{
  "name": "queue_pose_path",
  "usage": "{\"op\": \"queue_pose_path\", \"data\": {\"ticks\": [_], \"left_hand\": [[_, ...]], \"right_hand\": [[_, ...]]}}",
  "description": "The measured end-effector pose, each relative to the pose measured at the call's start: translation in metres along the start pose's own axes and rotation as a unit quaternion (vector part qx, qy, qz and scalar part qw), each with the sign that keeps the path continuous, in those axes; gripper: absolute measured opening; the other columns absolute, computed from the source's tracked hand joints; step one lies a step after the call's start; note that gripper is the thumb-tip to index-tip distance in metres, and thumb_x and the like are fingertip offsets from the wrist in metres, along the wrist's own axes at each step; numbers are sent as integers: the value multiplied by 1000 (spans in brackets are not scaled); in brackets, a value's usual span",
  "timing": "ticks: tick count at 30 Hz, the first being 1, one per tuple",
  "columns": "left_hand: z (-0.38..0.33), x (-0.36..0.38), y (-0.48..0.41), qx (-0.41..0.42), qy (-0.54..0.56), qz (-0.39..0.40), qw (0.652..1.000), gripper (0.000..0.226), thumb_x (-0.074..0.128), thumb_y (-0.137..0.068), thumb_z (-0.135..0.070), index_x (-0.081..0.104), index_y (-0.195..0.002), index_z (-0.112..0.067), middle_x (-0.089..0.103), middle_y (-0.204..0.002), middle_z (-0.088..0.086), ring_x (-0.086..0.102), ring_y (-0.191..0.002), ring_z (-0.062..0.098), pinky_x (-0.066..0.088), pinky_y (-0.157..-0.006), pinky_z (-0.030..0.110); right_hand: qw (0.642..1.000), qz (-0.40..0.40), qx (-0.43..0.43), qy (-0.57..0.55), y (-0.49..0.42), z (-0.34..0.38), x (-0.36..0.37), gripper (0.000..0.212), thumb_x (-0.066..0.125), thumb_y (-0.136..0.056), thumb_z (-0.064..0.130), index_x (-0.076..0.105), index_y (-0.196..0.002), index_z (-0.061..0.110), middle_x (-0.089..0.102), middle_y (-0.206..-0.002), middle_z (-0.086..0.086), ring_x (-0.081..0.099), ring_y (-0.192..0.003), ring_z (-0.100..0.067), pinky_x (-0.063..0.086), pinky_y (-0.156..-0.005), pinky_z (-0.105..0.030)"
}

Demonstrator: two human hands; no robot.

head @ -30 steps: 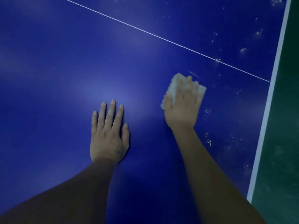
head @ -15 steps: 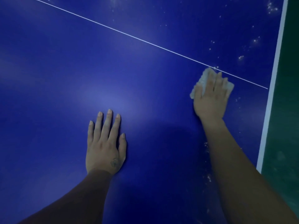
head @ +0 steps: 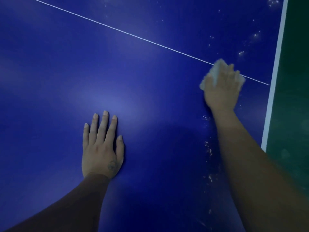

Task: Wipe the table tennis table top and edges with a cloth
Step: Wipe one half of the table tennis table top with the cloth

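The blue table tennis table top (head: 66, 81) fills most of the view. My right hand (head: 222, 91) presses a pale folded cloth (head: 217, 67) flat on the surface, right on the thin white centre line (head: 133, 36), a short way from the white edge stripe (head: 275, 64). The cloth shows beyond the fingertips and at the thumb side; the rest is under the palm. My left hand (head: 102, 144) lies flat on the table, fingers apart, holding nothing, well to the left and nearer me.
White specks and smears (head: 250, 39) dot the table at the far right corner and run in a streak (head: 209, 148) beside my right forearm. Beyond the table's right edge is dark green floor (head: 294, 97).
My right hand has slid the cloth away from me and to the right, from mid-table up onto the centre line. My left hand has stayed planted.
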State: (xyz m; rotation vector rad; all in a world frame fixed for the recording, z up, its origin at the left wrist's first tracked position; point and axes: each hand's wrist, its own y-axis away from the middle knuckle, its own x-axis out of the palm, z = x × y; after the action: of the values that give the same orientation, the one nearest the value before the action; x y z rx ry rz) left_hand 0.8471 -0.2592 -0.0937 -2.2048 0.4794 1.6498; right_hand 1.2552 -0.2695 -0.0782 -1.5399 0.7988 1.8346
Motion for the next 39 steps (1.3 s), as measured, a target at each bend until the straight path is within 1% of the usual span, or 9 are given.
{"op": "queue_pose_path", "data": {"ticks": [4, 7, 9, 17, 22, 26, 31, 35, 39], "left_hand": [[-1, 0, 0, -1, -3, 2, 1000, 62, 38, -111, -37, 38, -168, -13, 27, -178, 8, 16, -167, 32, 15, -134, 60], [-1, -1, 0, 1, -7, 1, 1000, 62, 39, -111, -37, 37, -168, -13, 27, -178, 8, 16, -167, 32, 15, -134, 59], [-2, -1, 0, 1, -9, -1, 1000, 62, 40, -111, -37, 38, -167, -13, 28, -177, 8, 16, -167, 32, 15, -134, 59], [-2, -2, 0, 0, -5, -5, 1000, 62, 40, -110, -37, 38, -167, -13, 28, -177, 8, 16, -167, 32, 13, -135, 58], [-4, -3, 0, 0, 0, -10, 1000, 61, 41, -110, -36, 40, -167, -12, 29, -177, 9, 17, -167, 33, 13, -134, 58], [-3, -3, 0, -2, -2, -12, 1000, 61, 41, -110, -36, 40, -166, -12, 30, -176, 9, 18, -166, 33, 14, -134, 58], [-4, -2, 1, 1, -4, -12, 1000, 61, 39, -111, -38, 39, -167, -13, 29, -177, 9, 16, -167, 32, 13, -134, 58], [-4, -3, 1, -1, -5, -8, 1000, 62, 38, -111, -38, 38, -167, -13, 29, -177, 10, 15, -167, 32, 12, -135, 57], [-4, -5, 1, -4, -5, 1, 1000, 62, 37, -111, -39, 37, -168, -14, 27, -178, 8, 13, -168, 30, 9, -135, 56]], "right_hand": [[991, 11, 129, -13, 26, -39, -3, 77, 16, -107, 60, 5, -172, 20, 5, -179, -12, 1, -165, -35, -3, -132, -56], [987, 0, 161, -26, 28, -17, 2, 77, 20, -107, 58, 8, -171, 18, 8, -179, -14, 3, -165, -37, 1, -132, -59], [994, -22, 109, -16, 34, 12, 7, 72, 27, -108, 54, 18, -170, 18, 20, -176, -17, 15, -162, -41, 10, -131, -63], [993, 20, -118, 9, 92, 16, 22, 69, 22, -112, 59, 4, -172, 29, 3, -180, -3, -1, -166, -27, 2, -134, -51], [999, 5, 43, -6, 108, -67, 7, 74, 13, -108, 64, 4, -172, 28, 4, -180, -6, 1, -166, -32, 4, -133, -60], [987, 1, 160, -21, 112, -39, 8, 77, 14, -107, 61, 4, -172, 20, 0, -180, -11, -4, -165, -33, 2, -131, -61], [999, -8, -38, 4, 139, 37, 23, 71, 28, -111, 54, 10, -172, 22, 9, -179, -11, 6, -165, -36, 9, -131, -61], [981, -21, -194, 16, 180, 15, 24, 65, 32, -115, 51, 21, -171, 20, 18, -178, -9, 12, -165, -31, 14, -132, -57], [996, -13, -77, 35, 188, -65, 13, 67, 28, -113, 53, 12, -172, 24, 11, -179, -7, 8, -165, -32, 15, -131, -60]]}}
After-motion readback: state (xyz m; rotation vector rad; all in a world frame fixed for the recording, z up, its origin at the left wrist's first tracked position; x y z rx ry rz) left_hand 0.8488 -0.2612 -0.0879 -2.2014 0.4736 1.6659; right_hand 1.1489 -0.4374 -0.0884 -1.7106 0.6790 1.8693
